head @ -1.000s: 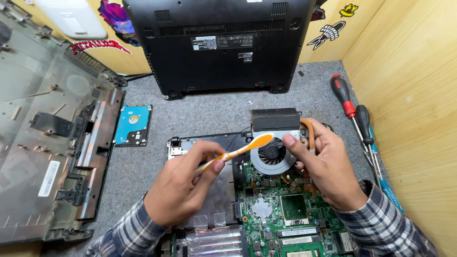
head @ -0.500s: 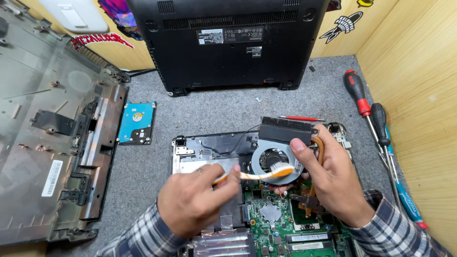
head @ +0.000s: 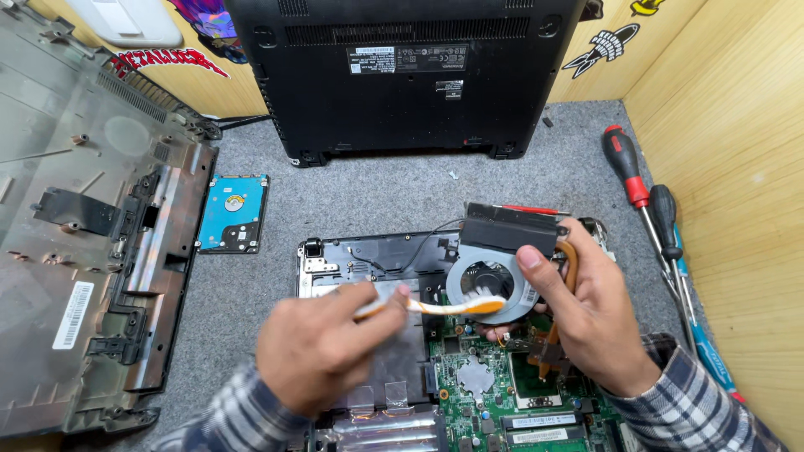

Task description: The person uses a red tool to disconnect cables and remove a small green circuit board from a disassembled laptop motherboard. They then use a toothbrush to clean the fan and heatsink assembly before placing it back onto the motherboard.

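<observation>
On the grey felt mat, seen from above:
Left hand [head: 322,356]: fingers curled tight around the handle of the orange and white toothbrush [head: 435,307]; plaid sleeve at the wrist; slightly blurred
Toothbrush: lies nearly level, its white bristle head over the opening of the round grey cooling fan [head: 490,289], touching or just above the blades
Right hand [head: 590,322]: wrapped around the fan's right side, thumb pressed on the fan's rim, other fingers under the copper heat pipe [head: 572,259]
Cooling fan: lifted at the upper right corner of the green laptop motherboard [head: 494,393], joined to the black finned heat sink block [head: 511,228] just behind it
Motherboard: flat on the mat below both hands, a black metal frame [head: 377,251] along its upper left
Blue hard drive [head: 234,212]: flat on the mat, well left of the fan, beside the grey laptop bottom shell [head: 84,234]
Black laptop base [head: 402,75]: propped upright against the wooden wall at the far edge
Red-handled screwdriver [head: 630,172] and black-handled screwdriver [head: 666,222]: side by side at the right wall, apart from the hands
</observation>
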